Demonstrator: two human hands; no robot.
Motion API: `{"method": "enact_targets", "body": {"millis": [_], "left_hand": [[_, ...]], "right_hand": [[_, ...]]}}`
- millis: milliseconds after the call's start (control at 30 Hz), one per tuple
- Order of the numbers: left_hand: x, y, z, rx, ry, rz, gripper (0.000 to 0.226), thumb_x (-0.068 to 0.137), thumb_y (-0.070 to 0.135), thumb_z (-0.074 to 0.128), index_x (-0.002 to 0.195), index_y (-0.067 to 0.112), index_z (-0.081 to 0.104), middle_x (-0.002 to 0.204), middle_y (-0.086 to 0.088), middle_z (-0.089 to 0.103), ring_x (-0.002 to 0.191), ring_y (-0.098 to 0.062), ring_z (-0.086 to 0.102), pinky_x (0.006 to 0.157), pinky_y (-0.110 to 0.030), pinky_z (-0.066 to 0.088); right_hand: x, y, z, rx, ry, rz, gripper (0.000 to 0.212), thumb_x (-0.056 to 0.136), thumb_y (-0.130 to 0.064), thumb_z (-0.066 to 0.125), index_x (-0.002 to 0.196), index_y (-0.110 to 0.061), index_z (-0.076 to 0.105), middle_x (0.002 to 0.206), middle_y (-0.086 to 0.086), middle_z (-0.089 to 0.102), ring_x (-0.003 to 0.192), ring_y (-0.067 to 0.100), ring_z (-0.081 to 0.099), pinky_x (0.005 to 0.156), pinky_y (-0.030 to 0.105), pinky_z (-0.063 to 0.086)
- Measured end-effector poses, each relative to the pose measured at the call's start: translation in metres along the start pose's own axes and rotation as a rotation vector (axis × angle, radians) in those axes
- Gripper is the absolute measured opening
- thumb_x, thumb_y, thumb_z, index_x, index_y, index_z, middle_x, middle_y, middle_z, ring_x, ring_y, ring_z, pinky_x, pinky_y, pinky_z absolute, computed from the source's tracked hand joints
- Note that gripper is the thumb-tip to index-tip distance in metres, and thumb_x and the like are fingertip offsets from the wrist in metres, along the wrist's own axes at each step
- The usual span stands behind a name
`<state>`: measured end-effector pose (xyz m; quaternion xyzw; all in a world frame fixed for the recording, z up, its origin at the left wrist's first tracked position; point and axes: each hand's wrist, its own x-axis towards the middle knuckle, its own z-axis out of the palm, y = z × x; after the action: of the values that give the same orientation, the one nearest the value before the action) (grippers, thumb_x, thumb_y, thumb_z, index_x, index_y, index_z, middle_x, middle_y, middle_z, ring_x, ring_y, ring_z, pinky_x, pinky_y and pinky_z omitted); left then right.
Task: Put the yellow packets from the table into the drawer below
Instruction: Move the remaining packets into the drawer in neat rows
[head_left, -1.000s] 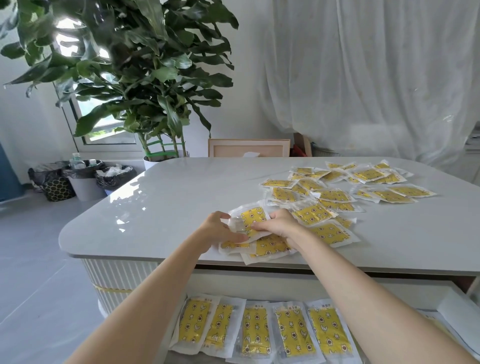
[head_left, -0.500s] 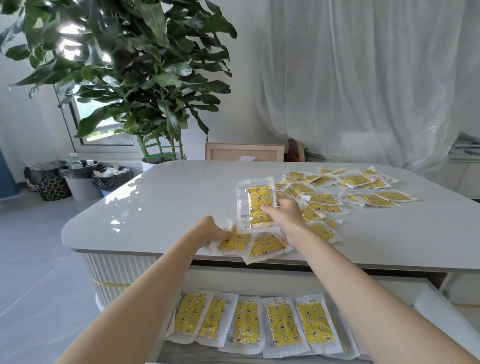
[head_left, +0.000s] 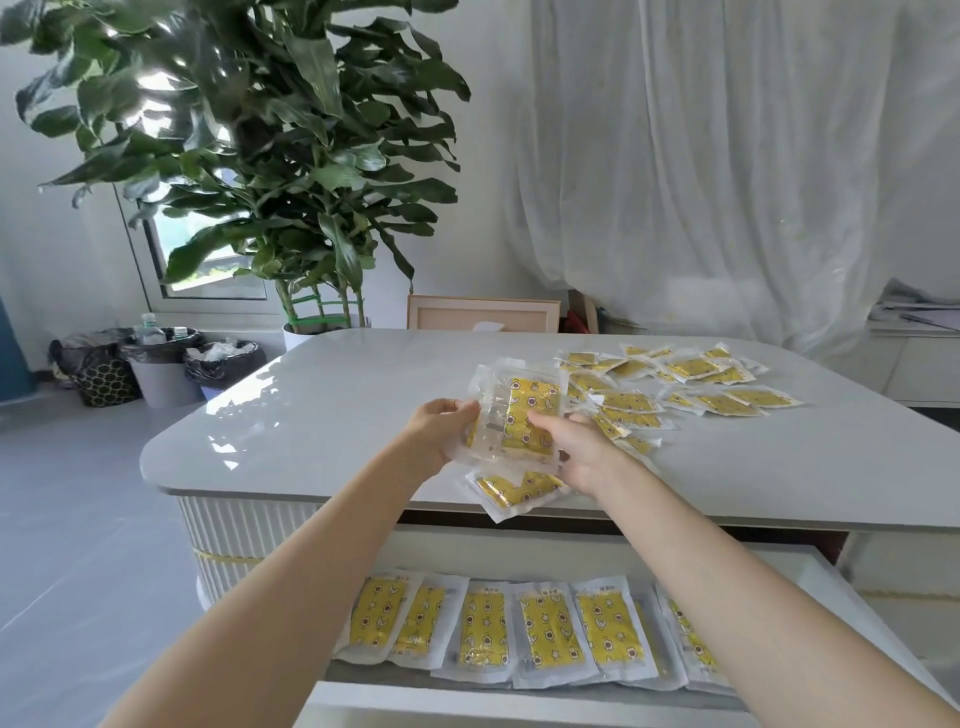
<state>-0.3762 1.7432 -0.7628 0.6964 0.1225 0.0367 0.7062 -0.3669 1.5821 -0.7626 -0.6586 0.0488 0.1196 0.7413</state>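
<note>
Both hands hold a small stack of yellow packets (head_left: 519, 421) lifted off the tabletop (head_left: 332, 415): the left hand (head_left: 441, 426) grips its left edge, the right hand (head_left: 576, 447) its lower right side, fingers closed on it. Another packet (head_left: 514, 491) lies just below at the table's near edge. Half a second ago the left hand pressed packets on the tabletop; now it has risen to join the raised stack. More packets line the open drawer (head_left: 519, 701)

Both bare forearms reach forward, converging above the table's (head_left: 322, 415) near edge. The left hand (head_left: 439, 428) and right hand (head_left: 582, 449) face each other, fingers curled, gripping together.
</note>
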Motion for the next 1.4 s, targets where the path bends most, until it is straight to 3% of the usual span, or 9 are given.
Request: {"method": "enact_targets", "body": {"millis": [200, 333, 533, 700, 900, 1000, 1100, 1267, 1400], "left_hand": [[-0.016, 0.007, 0.018, -0.062, -0.055, 0.026, 0.023, 0.099, 0.027, 0.046, 0.096, 0.009, 0.059, 0.087, -0.004, 0.064, 0.072, -0.014, 0.059, 0.071, -0.027, 0.052], [-0.015, -0.008, 0.020, 0.389, 0.022, 0.113, 0.033, 0.101, 0.018, 0.037, 0.125, 0.007, 0.058, 0.123, -0.006, 0.060, 0.099, -0.024, 0.057, 0.077, -0.023, 0.042], [-0.003, -0.034, 0.023, 0.969, -0.155, 0.061, 0.083, 0.080, 0.054, 0.065, 0.147, 0.020, 0.030, 0.150, -0.003, 0.035, 0.139, -0.026, 0.028, 0.114, -0.041, 0.028], [-0.006, -0.032, 0.032, 1.064, -0.204, 0.075, 0.091, 0.076, 0.046, 0.073, 0.147, 0.013, 0.028, 0.144, -0.003, 0.041, 0.130, -0.025, 0.039, 0.106, -0.036, 0.036], [-0.015, -0.037, 0.028, 1.097, -0.267, 0.106, 0.047, 0.072, 0.033, 0.078, 0.107, 0.005, 0.060, 0.096, -0.004, 0.059, 0.087, -0.021, 0.056, 0.075, -0.029, 0.044], [-0.026, -0.037, 0.025, 1.120, -0.335, 0.224, 0.016, 0.083, 0.026, 0.067, 0.082, 0.013, 0.059, 0.087, -0.003, 0.062, 0.083, -0.023, 0.059, 0.071, -0.028, 0.047], [-0.042, -0.032, 0.020, 1.055, -0.450, 0.247, 0.033, 0.086, 0.025, 0.066, 0.062, 0.015, 0.046, 0.067, 0.000, 0.046, 0.063, -0.016, 0.041, 0.058, -0.022, 0.031], [-0.066, -0.036, 0.019, 1.153, -0.601, 0.008, 0.034, 0.078, 0.033, 0.076, 0.071, 0.016, 0.047, 0.058, 0.004, 0.036, 0.047, -0.011, 0.027, 0.044, -0.020, 0.022], [-0.078, -0.056, 0.028, 1.224, -0.609, -0.111, 0.055, 0.084, 0.029, 0.070, 0.132, 0.012, 0.048, 0.110, -0.012, 0.060, 0.078, -0.020, 0.055, 0.057, -0.023, 0.046]], "right_hand": [[-0.011, 0.000, -0.017, 0.126, 0.004, -0.023, 0.028, 0.086, -0.012, 0.069, 0.109, -0.006, 0.056, 0.114, 0.016, 0.065, 0.096, 0.031, 0.066, 0.083, 0.051, 0.055], [-0.010, 0.002, -0.037, 0.100, 0.195, -0.093, 0.026, 0.080, -0.012, 0.075, 0.089, -0.014, 0.050, 0.113, 0.014, 0.064, 0.108, 0.034, 0.062, 0.093, 0.057, 0.049], [-0.007, 0.008, -0.064, 0.139, 0.256, -0.106, 0.026, 0.081, -0.006, 0.073, 0.089, -0.016, 0.050, 0.114, 0.015, 0.065, 0.105, 0.031, 0.064, 0.092, 0.054, 0.051], [-0.008, 0.015, -0.074, 0.141, 0.167, -0.135, 0.028, 0.084, -0.001, 0.068, 0.104, -0.010, 0.050, 0.120, 0.015, 0.063, 0.110, 0.028, 0.061, 0.097, 0.045, 0.049], [-0.022, 0.024, -0.083, 0.040, -0.023, -0.062, 0.071, 0.076, -0.008, 0.077, 0.135, -0.006, 0.038, 0.132, 0.014, 0.057, 0.123, 0.027, 0.054, 0.104, 0.047, 0.044], [-0.039, 0.026, -0.091, -0.007, -0.158, -0.002, 0.044, 0.086, -0.003, 0.066, 0.127, -0.003, 0.049, 0.123, 0.018, 0.064, 0.104, 0.027, 0.066, 0.079, 0.038, 0.059], [-0.053, 0.032, -0.105, -0.032, -0.293, 0.079, 0.035, 0.087, -0.003, 0.062, 0.121, -0.002, 0.057, 0.120, 0.020, 0.065, 0.089, 0.025, 0.070, 0.079, 0.037, 0.058], [-0.066, 0.044, -0.137, -0.098, -0.366, 0.216, 0.037, 0.080, -0.004, 0.064, 0.116, -0.007, 0.063, 0.118, 0.018, 0.065, 0.090, 0.025, 0.069, 0.086, 0.037, 0.054], [-0.067, 0.055, -0.155, -0.275, -0.312, 0.304, 0.022, 0.085, -0.001, 0.062, 0.107, -0.007, 0.066, 0.098, 0.013, 0.072, 0.074, 0.019, 0.073, 0.067, 0.030, 0.061]]}}
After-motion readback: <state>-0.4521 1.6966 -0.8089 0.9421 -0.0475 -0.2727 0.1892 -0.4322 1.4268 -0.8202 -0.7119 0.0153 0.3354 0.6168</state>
